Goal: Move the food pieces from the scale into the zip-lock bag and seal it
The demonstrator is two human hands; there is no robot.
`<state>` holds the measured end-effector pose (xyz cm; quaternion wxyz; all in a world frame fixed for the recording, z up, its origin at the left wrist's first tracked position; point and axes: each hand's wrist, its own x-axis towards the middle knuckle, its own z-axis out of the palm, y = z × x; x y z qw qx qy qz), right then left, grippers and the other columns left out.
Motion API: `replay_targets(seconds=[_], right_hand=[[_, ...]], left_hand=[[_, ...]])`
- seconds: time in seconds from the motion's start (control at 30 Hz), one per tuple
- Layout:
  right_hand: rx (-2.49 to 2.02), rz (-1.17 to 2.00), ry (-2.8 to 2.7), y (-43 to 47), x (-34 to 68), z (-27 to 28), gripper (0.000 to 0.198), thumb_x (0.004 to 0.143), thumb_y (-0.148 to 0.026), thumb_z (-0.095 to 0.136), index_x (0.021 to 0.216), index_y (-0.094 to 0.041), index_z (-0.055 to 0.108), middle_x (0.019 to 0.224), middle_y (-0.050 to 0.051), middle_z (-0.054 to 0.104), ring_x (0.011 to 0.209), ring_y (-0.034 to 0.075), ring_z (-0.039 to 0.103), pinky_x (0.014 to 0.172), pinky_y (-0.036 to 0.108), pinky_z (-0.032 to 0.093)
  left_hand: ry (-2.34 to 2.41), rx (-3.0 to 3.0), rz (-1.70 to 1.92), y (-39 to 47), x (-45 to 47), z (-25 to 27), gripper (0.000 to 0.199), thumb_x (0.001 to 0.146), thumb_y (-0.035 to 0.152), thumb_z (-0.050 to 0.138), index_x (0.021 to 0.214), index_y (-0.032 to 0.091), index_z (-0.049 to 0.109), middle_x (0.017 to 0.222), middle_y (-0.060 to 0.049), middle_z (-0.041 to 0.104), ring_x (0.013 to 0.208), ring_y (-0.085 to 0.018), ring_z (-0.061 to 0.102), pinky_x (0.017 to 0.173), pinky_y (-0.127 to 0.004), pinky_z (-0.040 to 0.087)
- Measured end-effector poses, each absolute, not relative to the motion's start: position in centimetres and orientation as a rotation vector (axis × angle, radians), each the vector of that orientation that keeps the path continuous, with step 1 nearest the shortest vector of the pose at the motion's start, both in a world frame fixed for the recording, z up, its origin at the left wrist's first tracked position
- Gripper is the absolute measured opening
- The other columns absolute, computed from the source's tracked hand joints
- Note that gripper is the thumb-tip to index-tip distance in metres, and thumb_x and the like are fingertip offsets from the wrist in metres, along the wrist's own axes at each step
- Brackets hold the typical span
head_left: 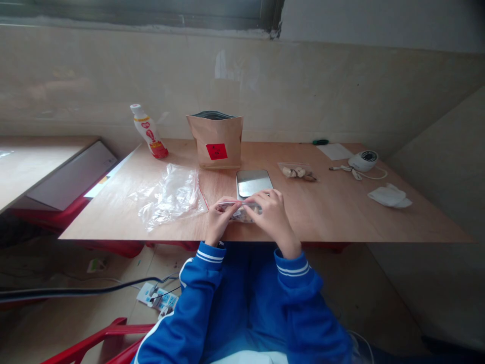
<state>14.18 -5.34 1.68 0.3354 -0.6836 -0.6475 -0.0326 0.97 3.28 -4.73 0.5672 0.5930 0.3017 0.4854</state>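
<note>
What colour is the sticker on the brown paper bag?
Red. The sticker sits on the front of the brown paper bag, seen best in the head view.

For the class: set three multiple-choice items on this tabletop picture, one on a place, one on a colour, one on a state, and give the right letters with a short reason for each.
1. Where does the brown paper pouch stand?
A. at the far side of the table, behind the metal scale
B. on the floor
C. on the red chair

2. What colour is the label on the pouch?
A. green
B. red
C. blue

3. What are the left hand and the right hand doing?
A. resting apart, holding nothing
B. both pinching the top edge of a small clear bag
C. lifting the bottle

Answers:
1 A: the pouch stands upright just beyond the metal scale, near the wall.
2 B: a red square shows on its front.
3 B: the fingers of both hands meet along the small bag's top at the near table edge.
</note>
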Motion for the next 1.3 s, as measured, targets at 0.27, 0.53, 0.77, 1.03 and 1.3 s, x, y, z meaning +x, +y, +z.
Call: replay_targets(seconds=[0.27, 0.53, 0.77, 1.03, 1.3], right_hand=[[-1.782, 0.006, -1.930, -3.8, 14.8, 2.7, 0.015, 0.089, -0.021, 0.060, 0.075, -0.020, 0.064, 0.079, 0.002, 0.071, 0.080, 0.020, 0.061, 0.084, 0.035, 0.035], [-1.799, 0.030, -1.895, -4.2, 14.6, 2.7, 0.013, 0.092, -0.023, 0.058, 0.081, -0.019, 0.065, 0.085, 0.004, 0.072, 0.083, 0.020, 0.063, 0.086, 0.034, 0.037], [-1.814, 0.000, -1.849, -4.4, 14.5, 2.7, 0.017, 0.088, -0.023, 0.061, 0.104, -0.020, 0.066, 0.089, 0.005, 0.072, 0.085, 0.022, 0.063, 0.086, 0.035, 0.040], [-1.823, -0.070, -1.898, -4.1, 13.9, 2.8, 0.011, 0.091, -0.026, 0.059, 0.083, -0.020, 0.065, 0.085, 0.004, 0.073, 0.083, 0.022, 0.063, 0.086, 0.036, 0.037], [-1.772, -0.029, -1.883, -3.8, 13.9, 2.5, 0.011, 0.089, -0.020, 0.058, 0.079, -0.020, 0.062, 0.083, 0.003, 0.072, 0.083, 0.021, 0.064, 0.084, 0.035, 0.038]], left_hand=[[0.710, 1.404, 1.138, 3.2, 0.8, -4.7, 0.022, 0.073, 0.037, 0.076, 0.079, 0.016, 0.073, 0.079, -0.005, 0.071, 0.076, -0.016, 0.066, 0.068, -0.025, 0.051], [0.692, 1.385, 1.114, 3.2, 0.8, -4.6, 0.021, 0.077, 0.038, 0.074, 0.080, 0.017, 0.070, 0.079, -0.002, 0.069, 0.074, -0.013, 0.065, 0.067, -0.023, 0.050], [0.607, 1.403, 1.158, 3.1, 0.7, -4.5, 0.021, 0.082, 0.038, 0.068, 0.085, 0.018, 0.068, 0.085, -0.003, 0.066, 0.084, -0.015, 0.064, 0.078, -0.026, 0.050], [0.605, 1.438, 1.180, 3.1, 0.8, -4.5, 0.020, 0.081, 0.038, 0.069, 0.082, 0.018, 0.068, 0.083, -0.003, 0.065, 0.082, -0.016, 0.063, 0.079, -0.027, 0.050], [0.616, 1.447, 1.181, 3.1, 0.8, -4.7, 0.018, 0.081, 0.037, 0.070, 0.082, 0.018, 0.068, 0.081, -0.003, 0.066, 0.080, -0.015, 0.063, 0.075, -0.025, 0.050]])
